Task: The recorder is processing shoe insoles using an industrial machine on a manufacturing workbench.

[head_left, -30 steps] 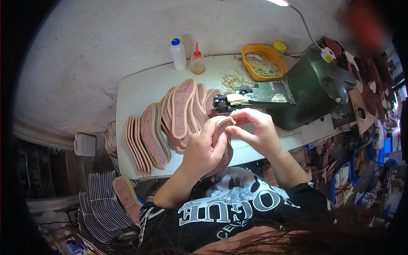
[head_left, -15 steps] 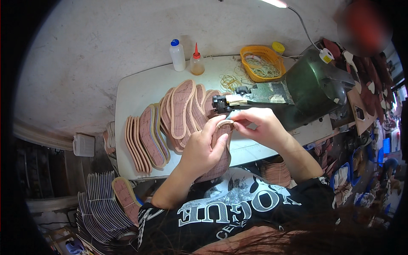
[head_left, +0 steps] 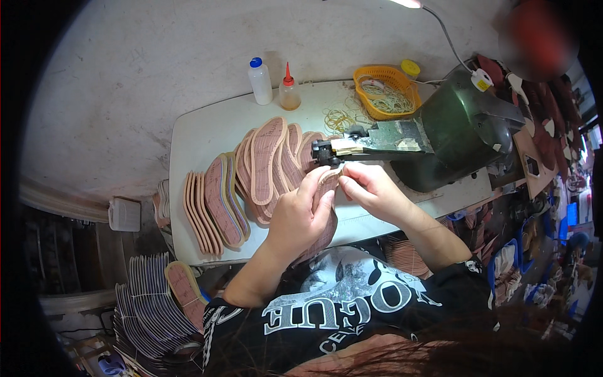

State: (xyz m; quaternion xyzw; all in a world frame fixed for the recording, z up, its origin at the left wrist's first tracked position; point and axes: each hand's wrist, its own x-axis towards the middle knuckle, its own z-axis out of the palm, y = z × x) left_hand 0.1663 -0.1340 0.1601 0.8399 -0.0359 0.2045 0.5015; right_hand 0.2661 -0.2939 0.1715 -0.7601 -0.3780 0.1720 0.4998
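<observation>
My left hand (head_left: 296, 217) is closed around a brownish-pink shoe insole (head_left: 324, 237) with a pale rim, its thumb lying along the near face. At the insole's upper end, my right hand (head_left: 375, 193) pinches the rim between thumb and fingertips. Whether those fingertips also hold a small strip or thread cannot be made out. Both hands are just in front of the black head (head_left: 326, 152) of a green sewing machine (head_left: 453, 129). Left of them, a heap of similar insoles (head_left: 269, 160) lies on the white table (head_left: 200, 139).
A row of insoles (head_left: 200, 210) leans at the table's left. Behind stand a white bottle (head_left: 260, 83), a red-tipped bottle (head_left: 289, 94) and a yellow basket (head_left: 389, 113) of thread, with loose thread (head_left: 339, 119) nearby. Tied insole stacks (head_left: 147, 301) sit at lower left.
My right hand has moved slightly left and in against the insole's end. The insole's tip now turns more edge-on, and my left hand keeps its hold.
</observation>
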